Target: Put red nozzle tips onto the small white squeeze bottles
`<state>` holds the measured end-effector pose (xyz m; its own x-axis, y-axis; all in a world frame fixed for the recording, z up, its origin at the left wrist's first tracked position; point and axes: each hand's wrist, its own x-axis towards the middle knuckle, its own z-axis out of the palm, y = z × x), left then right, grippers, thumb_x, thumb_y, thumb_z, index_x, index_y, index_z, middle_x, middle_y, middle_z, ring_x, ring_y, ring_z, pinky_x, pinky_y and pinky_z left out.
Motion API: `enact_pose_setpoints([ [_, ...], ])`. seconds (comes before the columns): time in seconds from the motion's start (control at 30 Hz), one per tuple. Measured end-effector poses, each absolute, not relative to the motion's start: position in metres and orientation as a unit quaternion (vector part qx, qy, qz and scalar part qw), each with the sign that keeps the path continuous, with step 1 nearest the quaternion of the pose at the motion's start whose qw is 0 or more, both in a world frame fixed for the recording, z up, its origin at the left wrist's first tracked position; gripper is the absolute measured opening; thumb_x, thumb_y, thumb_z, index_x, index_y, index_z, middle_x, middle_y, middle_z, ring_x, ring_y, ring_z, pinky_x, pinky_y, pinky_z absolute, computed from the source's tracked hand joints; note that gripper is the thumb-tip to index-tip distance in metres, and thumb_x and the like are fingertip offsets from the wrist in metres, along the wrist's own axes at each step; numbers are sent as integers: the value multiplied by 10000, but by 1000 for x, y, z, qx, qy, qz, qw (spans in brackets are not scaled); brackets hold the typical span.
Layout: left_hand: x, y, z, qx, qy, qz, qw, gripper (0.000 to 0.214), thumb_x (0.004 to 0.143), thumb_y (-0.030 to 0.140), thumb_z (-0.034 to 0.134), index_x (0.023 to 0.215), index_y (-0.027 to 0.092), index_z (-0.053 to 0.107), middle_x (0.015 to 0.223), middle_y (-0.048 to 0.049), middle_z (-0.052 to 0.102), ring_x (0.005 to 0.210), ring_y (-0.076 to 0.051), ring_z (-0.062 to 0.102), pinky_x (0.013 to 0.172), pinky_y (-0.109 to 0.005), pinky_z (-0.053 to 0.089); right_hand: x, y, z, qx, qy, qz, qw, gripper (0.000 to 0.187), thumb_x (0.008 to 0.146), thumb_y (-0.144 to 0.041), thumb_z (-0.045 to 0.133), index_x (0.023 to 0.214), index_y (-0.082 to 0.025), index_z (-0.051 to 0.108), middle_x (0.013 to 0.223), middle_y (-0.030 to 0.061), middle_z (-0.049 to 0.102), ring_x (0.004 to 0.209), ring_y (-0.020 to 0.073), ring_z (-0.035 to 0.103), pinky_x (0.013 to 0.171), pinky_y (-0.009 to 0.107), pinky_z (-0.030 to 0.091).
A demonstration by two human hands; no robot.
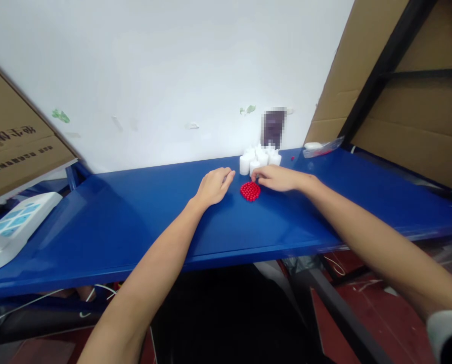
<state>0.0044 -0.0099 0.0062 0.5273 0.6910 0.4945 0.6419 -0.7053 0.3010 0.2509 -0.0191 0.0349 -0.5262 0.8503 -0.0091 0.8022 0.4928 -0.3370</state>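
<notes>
A tight round cluster of small red pieces, like caps or beads, sits on the blue table. Behind it stands a group of white cylindrical containers, which look like small bottles. My left hand rests on the table to the left of the cluster, closed with the fingers curled under; whatever may be inside is hidden. From the right, my right hand reaches to the cluster's far edge, just in front of the white containers. Its fingers are bent and drawn together, and anything between the tips is too small to make out.
The blue table runs along a white wall panel. A single red piece and a clear plastic bag lie at the back right. A white device with blue panels stands far left. Cardboard flanks the right side.
</notes>
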Motion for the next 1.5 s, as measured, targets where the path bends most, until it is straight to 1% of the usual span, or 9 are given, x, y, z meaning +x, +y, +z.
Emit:
enact_pose_setpoints([
  [0.1, 4, -10, 6, 873, 383, 300, 41, 393, 1066, 397, 334, 800, 198, 544, 799, -34, 618, 753, -182, 569, 723, -324, 382, 249, -20, 35, -476, -862, 159, 75, 232, 894, -136, 477, 1027, -152, 667, 916, 88, 708, 770, 187, 595, 723, 293, 419],
  [0.33, 4, -10, 6, 874, 384, 297, 42, 399, 1068, 398, 334, 802, 196, 551, 799, -33, 624, 748, -179, 571, 719, -321, 386, 248, -20, 34, -472, -863, 163, 75, 241, 896, -125, 464, 1043, -145, 654, 899, 90, 696, 769, 187, 586, 722, 292, 412],
  [0.53, 4, -10, 6, 876, 382, 292, 40, 407, 1068, 403, 329, 798, 197, 553, 793, -34, 623, 741, -181, 563, 707, -318, 382, 249, -19, 32, -475, -862, 158, 78, 285, 891, -138, 475, 1123, -156, 639, 947, 91, 719, 796, 196, 602, 736, 299, 418],
  [0.9, 5, -10, 6, 876, 383, 288, 49, 413, 1066, 410, 324, 802, 197, 561, 800, -39, 627, 752, -188, 569, 722, -319, 386, 247, -23, 35, -465, -867, 165, 72, 256, 891, -132, 448, 1062, -159, 636, 892, 77, 683, 759, 187, 579, 713, 293, 411],
  [1.1, 4, -8, 5, 877, 381, 289, 48, 418, 1058, 427, 326, 758, 201, 510, 766, -33, 585, 721, -182, 532, 714, -319, 381, 249, -23, 37, -479, -862, 149, 70, 239, 907, -150, 465, 1075, -159, 635, 1000, 106, 707, 854, 210, 603, 765, 303, 417],
  [1.17, 8, -7, 3, 871, 384, 299, 73, 420, 1042, 452, 351, 735, 201, 491, 752, -30, 570, 722, -181, 521, 723, -322, 390, 251, -21, 36, -490, -857, 142, 66, 230, 909, -157, 479, 1076, -163, 638, 1021, 112, 709, 865, 215, 608, 764, 306, 416],
  [1.37, 27, -5, 0, 827, 375, 320, 269, 363, 987, 411, 357, 755, 197, 537, 836, -33, 648, 836, -195, 597, 835, -337, 459, 252, -19, 33, -479, -865, 135, 57, 168, 923, -168, 476, 1005, -175, 623, 950, 89, 690, 785, 190, 586, 722, 296, 401],
  [1.43, 30, -3, -1, 828, 361, 312, 296, 365, 979, 410, 351, 733, 197, 517, 837, -35, 647, 867, -201, 608, 865, -342, 470, 251, -19, 32, -474, -868, 134, 59, 159, 931, -169, 462, 980, -178, 613, 918, 82, 678, 769, 187, 577, 715, 295, 394],
  [1.5, 31, -2, -1, 833, 346, 302, 309, 395, 984, 427, 339, 704, 199, 498, 784, -33, 616, 879, -205, 613, 883, -346, 478, 251, -18, 32, -469, -871, 135, 61, 161, 944, -173, 443, 960, -179, 603, 893, 80, 666, 759, 185, 567, 707, 294, 388],
])
